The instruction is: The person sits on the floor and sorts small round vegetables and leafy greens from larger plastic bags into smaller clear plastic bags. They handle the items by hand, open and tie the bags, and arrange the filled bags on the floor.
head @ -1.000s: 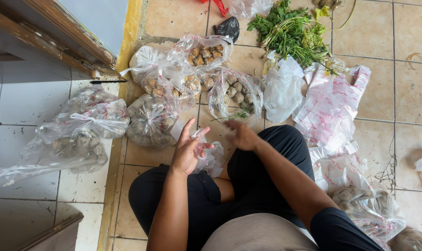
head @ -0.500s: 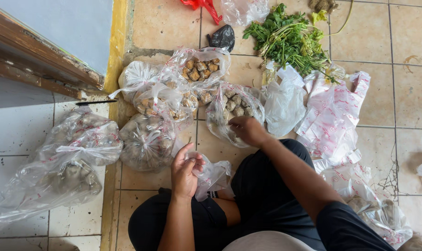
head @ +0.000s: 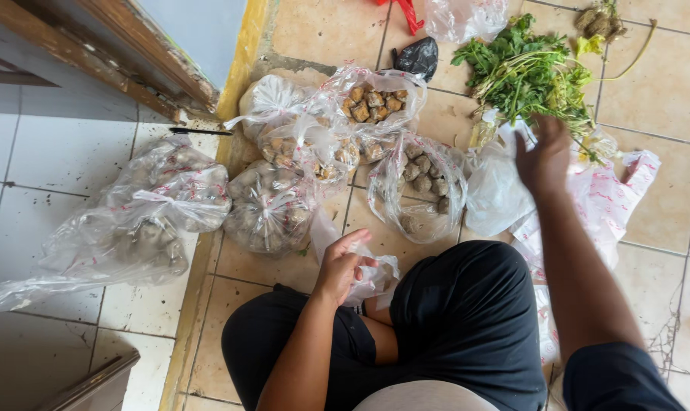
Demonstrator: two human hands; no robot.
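Note:
I sit on a tiled floor with my legs folded. My left hand (head: 343, 265) grips a small clear plastic bag (head: 375, 275) just above my knee. My right hand (head: 544, 156) reaches forward with fingers spread, holding nothing, close to a bunch of green leafy herbs (head: 526, 72) and over a white plastic bag (head: 497, 190). Between the hands lies an opened clear bag of round brownish pieces (head: 421, 179).
Several tied clear bags of brownish food pieces (head: 269, 205) lie ahead and to the left, two of them (head: 147, 209) past a yellow floor strip. A red-printed white bag (head: 607, 202) is at right, a small black bag (head: 419, 55) at the back, a wooden door frame (head: 117, 53) at upper left.
My right hand left the open bag of round pieces and swung right and forward toward the herbs. My left hand stays on the small clear bag.

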